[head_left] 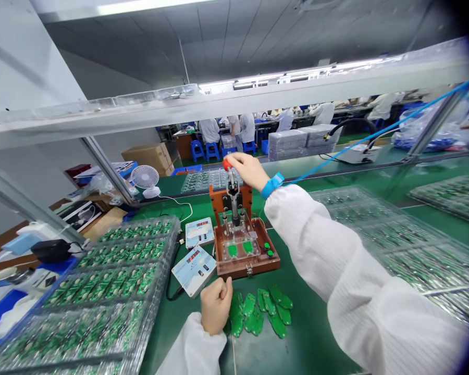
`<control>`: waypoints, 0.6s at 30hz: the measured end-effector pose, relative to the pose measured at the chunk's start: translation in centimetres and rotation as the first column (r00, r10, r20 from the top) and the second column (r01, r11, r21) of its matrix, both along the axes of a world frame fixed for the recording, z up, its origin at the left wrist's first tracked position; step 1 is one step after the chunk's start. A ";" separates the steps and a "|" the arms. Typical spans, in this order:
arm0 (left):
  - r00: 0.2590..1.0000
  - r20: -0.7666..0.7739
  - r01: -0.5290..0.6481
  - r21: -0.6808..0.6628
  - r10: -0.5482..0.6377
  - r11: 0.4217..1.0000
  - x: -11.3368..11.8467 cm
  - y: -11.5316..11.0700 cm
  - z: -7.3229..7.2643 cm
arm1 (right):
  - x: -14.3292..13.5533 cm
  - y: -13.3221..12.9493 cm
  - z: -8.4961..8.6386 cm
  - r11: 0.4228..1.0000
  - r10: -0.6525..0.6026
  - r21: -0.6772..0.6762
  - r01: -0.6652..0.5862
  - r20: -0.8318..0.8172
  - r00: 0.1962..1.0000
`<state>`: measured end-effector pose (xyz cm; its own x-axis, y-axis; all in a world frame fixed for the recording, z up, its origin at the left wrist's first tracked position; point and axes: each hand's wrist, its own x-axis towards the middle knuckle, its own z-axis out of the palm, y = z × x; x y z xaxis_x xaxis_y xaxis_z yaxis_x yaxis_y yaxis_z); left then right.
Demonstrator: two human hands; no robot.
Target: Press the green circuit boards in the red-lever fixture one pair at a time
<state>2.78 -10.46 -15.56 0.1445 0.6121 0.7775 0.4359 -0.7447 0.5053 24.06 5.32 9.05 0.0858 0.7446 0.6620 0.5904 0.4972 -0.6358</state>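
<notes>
My right hand [247, 167], with a blue strap at the wrist, is closed on the red knob [226, 163] of a toggle clamp atop an orange and brown test fixture [248, 266]. Two green boards [232, 250] lie side by side under the fixture's clear plate. My left hand [216, 304] is curled into a fist in front of the fixture; whether its fingers hold anything is hidden. Right beside it, several loose green boards [277, 324] lie on the mat. Two white meter boxes [195, 271] with red digits stand left of the fixture.
Trays of boards [105, 276] are stacked at the left, and more trays [410, 245] lie at the right. A small white fan [145, 177] stands behind. A blue cord [336, 155] runs from my right wrist to the shelf post. People in white work farther back.
</notes>
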 end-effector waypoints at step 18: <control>0.895 -0.421 -0.224 -0.131 0.151 0.966 0.9 6.8 3.0 | -0.9 -12.9 -19.0 0.955 -0.032 -0.283 0.090 0.201 0.979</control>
<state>3.65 -3.66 -12.55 0.2928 0.7771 0.5571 0.7523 -0.5469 0.3674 23.19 -7.59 -9.99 0.0295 0.9038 0.4270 0.7388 0.2680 -0.6183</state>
